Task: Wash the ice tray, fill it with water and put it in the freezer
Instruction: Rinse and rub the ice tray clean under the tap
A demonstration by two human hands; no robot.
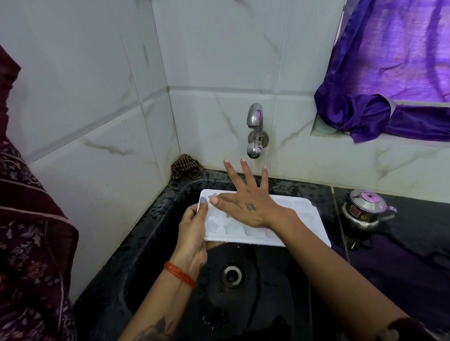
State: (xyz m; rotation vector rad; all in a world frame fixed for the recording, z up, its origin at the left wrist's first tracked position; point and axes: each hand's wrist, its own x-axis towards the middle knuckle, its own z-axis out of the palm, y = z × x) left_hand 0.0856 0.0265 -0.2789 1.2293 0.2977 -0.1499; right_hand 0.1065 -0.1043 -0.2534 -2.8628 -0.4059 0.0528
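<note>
Your left hand has its grip closed round the left end of the white ice tray, which sits over the black sink. Your right hand is spread flat and open above the tray, reaching toward the tap. The tray looks light, thin and probably slippery when wet, so hold it by both short ends.

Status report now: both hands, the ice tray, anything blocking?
Left hand grips ice tray over sink. Right hand flat on tray, fingers spread. Tap dry, nothing blocking.
</note>
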